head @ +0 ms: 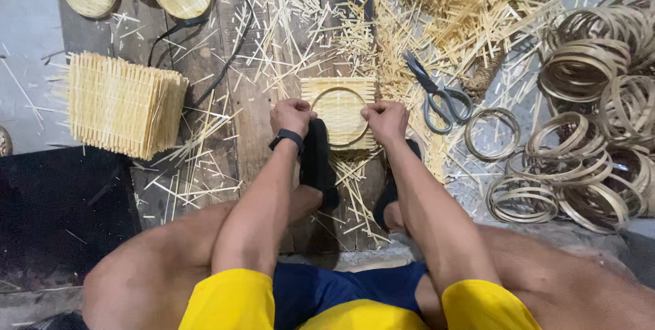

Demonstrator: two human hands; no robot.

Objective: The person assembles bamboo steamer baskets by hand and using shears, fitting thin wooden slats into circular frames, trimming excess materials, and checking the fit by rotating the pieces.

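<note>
Dark, worn wooden planks (205,64) form the floor in the middle, littered with pale bamboo slivers (286,37). Grey concrete (24,43) lies to the left of the planks and again at the far right. A black mat (54,207) covers the lower left corner. The light is even and soft, with only faint shadows.

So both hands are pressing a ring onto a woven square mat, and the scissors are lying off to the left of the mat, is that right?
Not quite. The scissors lie to the right of the woven square mat, not the left, as the head view shows. The rest holds: the left hand and the right hand both press the ring onto the mat.
</note>
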